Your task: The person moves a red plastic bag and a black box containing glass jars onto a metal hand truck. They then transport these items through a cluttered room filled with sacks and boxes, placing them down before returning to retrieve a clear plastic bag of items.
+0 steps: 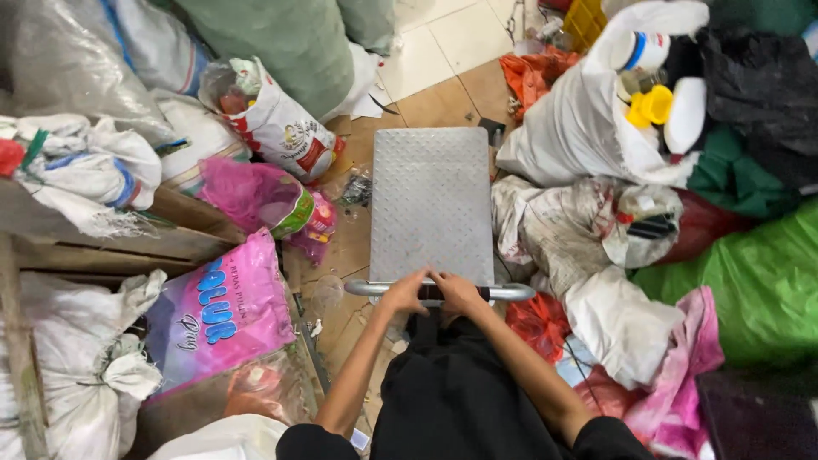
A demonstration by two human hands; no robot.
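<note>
A grey metal platform scale (431, 203) with a diamond-pattern plate lies on the wooden floor in front of me. A silver bar (509, 292) runs across its near end. My left hand (406, 290) and my right hand (458, 292) rest side by side on the middle of this bar, fingers curled over it. A small dark part sits on the bar between and beside my hands. Below my arms is black cloth (456, 392) over my lap.
Sacks and bags crowd both sides: a pink printed sack (217, 319) at left, white sacks (72, 375), a white bag of plastic bottles (613, 102) at right, green sacks (750, 281), a pink net bag (256, 192). Wooden planks (128, 243) lie at left.
</note>
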